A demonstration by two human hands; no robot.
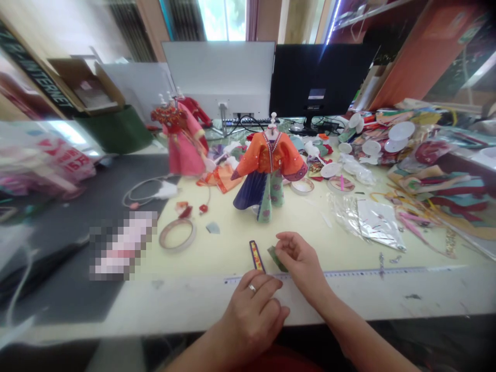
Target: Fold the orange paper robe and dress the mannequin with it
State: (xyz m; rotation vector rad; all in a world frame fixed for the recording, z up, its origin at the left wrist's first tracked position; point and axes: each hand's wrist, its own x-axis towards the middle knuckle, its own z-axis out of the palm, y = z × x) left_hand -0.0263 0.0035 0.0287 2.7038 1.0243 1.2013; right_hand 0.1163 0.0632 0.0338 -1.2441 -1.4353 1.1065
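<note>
My right hand (300, 262) pinches a small dark green piece (276, 258), perhaps fabric, between thumb and fingertips. To its left is a narrow strip (254, 255) with a dark blue edge and a yellow and red pattern. The strip's near end meets the curled fingers of my left hand (258, 307), which wears a ring; whether those fingers grip it is hidden. Behind both hands stands a doll-sized outfit on a white form: an orange wide-sleeved top (271, 151) over a dark blue and green skirt (259, 194).
A long ruler (349, 273) lies along the table's near side. Left are a tape roll (177, 235), a white cable (165, 190) and pink doll outfits (185, 142). Plastic bags (380, 222) and heaped fabric scraps (445, 194) cover the right. Two monitors (220, 72) stand behind.
</note>
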